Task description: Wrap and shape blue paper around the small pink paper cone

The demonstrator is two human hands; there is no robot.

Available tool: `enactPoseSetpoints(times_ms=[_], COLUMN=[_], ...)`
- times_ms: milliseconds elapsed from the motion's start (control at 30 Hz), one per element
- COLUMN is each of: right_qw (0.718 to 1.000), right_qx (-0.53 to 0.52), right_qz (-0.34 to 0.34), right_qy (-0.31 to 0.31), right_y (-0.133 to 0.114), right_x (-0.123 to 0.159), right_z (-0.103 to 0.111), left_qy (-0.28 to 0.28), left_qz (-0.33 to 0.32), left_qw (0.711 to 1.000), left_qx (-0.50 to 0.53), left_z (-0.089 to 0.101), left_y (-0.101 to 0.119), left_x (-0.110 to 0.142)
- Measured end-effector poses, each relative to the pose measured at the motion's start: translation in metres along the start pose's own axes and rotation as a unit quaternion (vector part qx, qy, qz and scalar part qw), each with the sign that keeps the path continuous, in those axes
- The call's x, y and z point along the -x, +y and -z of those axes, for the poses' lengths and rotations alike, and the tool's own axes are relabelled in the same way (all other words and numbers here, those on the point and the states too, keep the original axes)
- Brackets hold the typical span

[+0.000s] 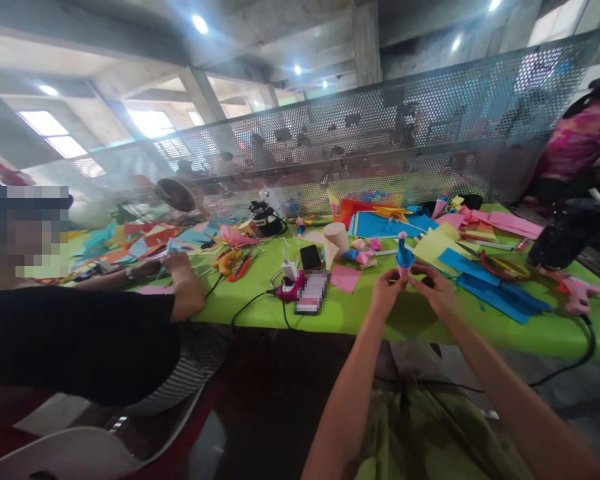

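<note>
Between my two hands stands a small paper ice-cream cone (405, 253), upright, with a pink cone below, a blue swirl above and a pink bit at its tip. My left hand (387, 292) pinches its lower part from the left. On the other side, the fingers of my right hand (434, 288) close on the same pink base. Sheets of blue paper (500, 293) and pale yellow paper (437, 248) lie just right of my right hand. Left of my left hand are a pink paper square (345, 279) and crumpled pink and blue paper pieces (364, 253).
A pink glue gun (577, 292) with a black cable lies at the right. Scissors (505, 265) rest on the blue paper. A phone (312, 293), a power strip (291, 287) and a paper roll (336, 239) are left of me. A person in black (80, 340) works at the left.
</note>
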State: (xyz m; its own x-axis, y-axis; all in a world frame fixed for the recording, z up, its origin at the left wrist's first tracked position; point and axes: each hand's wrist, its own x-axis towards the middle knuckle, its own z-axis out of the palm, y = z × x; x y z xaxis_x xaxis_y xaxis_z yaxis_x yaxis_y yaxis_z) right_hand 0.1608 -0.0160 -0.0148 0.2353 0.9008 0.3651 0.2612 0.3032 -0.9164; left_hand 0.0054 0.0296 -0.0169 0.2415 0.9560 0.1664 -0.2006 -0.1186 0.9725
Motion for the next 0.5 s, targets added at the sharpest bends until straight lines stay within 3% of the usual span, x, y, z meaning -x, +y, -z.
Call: enactPoseSetpoints(times_ms=[500], right_qw=[0.998], right_qx=[0.018], right_qz=[0.04], right_qy=[0.05], right_y=[-0.0087], right_x=[-0.0015], right_z=[0.0008], left_qy=[0.011], left_qz=[-0.021], left_qw=[0.997], left_qx=[-0.08], left_z=[-0.0062], left_y=[-0.0028], left_x=[0.0021])
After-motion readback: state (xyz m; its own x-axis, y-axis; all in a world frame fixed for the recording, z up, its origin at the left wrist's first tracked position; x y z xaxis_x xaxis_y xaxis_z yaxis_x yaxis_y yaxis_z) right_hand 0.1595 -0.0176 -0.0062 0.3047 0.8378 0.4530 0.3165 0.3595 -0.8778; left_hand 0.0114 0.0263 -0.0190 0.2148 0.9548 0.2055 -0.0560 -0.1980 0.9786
